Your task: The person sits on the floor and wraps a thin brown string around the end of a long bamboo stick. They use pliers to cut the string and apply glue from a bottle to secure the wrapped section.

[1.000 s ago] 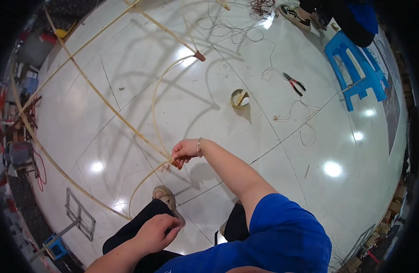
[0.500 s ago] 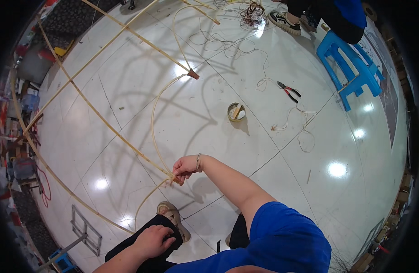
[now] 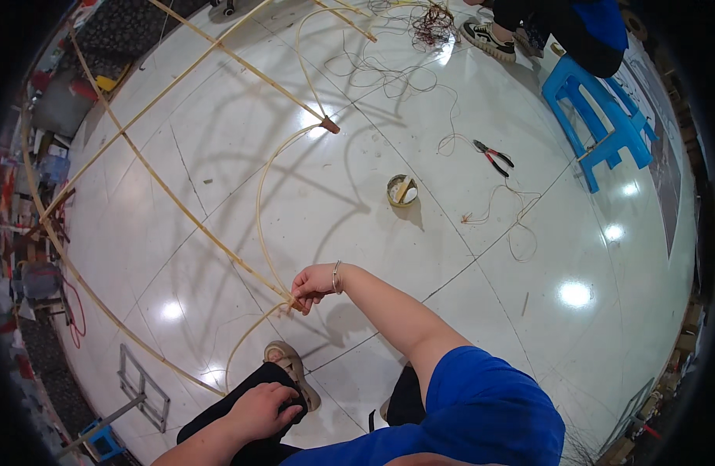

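Observation:
A large framework of pale bamboo strips (image 3: 183,203) crosses the left side of the view, its strips meeting at lashed joints. Thin curved strips (image 3: 261,210) bow between the ends of the longer ones. My right hand (image 3: 314,284), with a bracelet at the wrist, pinches the near end of one long strip, where the curved strips meet it. The fingers hide most of that joint. Another strip end farther off carries a brown wrapping (image 3: 329,125). My left hand (image 3: 266,410) lies on my left thigh, fingers slightly bent and holding nothing.
On the tiled floor stand a small tin (image 3: 402,191) with a stick in it, red-handled pliers (image 3: 493,157) and loose wire (image 3: 521,225). A blue stool (image 3: 594,116) and a person's shoe (image 3: 488,41) are at the far right. A metal stand (image 3: 144,388) is at lower left.
The view shifts very slightly. My right hand stays at the strip's end with a small change of the fingers, and my left hand keeps resting on the thigh.

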`<control>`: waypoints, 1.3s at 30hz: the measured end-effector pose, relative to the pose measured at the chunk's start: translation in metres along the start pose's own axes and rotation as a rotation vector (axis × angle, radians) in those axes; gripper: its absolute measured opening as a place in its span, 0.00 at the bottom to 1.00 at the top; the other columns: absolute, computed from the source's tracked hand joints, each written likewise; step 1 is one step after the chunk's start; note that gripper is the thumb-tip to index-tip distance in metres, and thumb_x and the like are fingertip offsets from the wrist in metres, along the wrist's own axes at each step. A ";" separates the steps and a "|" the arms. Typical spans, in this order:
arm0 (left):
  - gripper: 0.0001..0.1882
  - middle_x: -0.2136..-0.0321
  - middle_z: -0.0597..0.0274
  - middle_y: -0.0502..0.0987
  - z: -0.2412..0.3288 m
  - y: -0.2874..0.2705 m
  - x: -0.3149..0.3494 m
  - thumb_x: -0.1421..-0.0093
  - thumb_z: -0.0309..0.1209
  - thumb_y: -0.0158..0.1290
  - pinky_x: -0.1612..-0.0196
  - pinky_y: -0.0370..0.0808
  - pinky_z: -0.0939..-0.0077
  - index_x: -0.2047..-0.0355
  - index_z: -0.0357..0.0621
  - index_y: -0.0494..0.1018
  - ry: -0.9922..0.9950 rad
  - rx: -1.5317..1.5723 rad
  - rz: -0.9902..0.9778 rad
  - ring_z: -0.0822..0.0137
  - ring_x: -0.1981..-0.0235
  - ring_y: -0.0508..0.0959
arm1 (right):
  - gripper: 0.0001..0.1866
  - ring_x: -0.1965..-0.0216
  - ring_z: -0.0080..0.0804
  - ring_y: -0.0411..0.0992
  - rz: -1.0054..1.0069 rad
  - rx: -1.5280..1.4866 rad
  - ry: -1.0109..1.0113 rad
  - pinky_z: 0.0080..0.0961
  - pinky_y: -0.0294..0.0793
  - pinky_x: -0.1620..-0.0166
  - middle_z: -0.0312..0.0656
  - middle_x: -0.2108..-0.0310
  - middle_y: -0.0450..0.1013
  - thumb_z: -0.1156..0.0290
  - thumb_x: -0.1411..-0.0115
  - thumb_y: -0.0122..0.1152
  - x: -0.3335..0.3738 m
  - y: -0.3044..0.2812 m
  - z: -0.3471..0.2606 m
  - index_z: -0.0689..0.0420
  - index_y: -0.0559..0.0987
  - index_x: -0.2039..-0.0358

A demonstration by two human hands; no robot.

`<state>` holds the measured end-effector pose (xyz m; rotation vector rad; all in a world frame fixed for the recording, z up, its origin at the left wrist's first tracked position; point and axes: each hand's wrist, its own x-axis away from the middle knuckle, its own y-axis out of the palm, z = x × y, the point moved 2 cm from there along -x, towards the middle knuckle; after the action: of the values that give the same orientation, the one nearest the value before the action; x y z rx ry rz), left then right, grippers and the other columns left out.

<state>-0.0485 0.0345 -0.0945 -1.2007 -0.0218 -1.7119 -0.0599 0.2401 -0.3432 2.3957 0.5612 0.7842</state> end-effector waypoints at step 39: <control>0.14 0.69 0.54 0.73 0.003 0.011 0.003 0.46 0.38 0.52 0.61 0.70 0.65 0.64 0.42 0.72 0.088 -0.030 0.059 0.54 0.65 0.73 | 0.09 0.61 0.25 0.73 0.029 0.041 -0.108 0.22 0.73 0.64 0.38 0.65 0.74 0.66 0.38 0.48 0.020 0.002 -0.009 0.56 0.75 0.65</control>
<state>-0.0386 0.0285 -0.0958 -1.1361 0.0922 -1.7163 -0.0506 0.2523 -0.3275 2.4715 0.5051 0.6571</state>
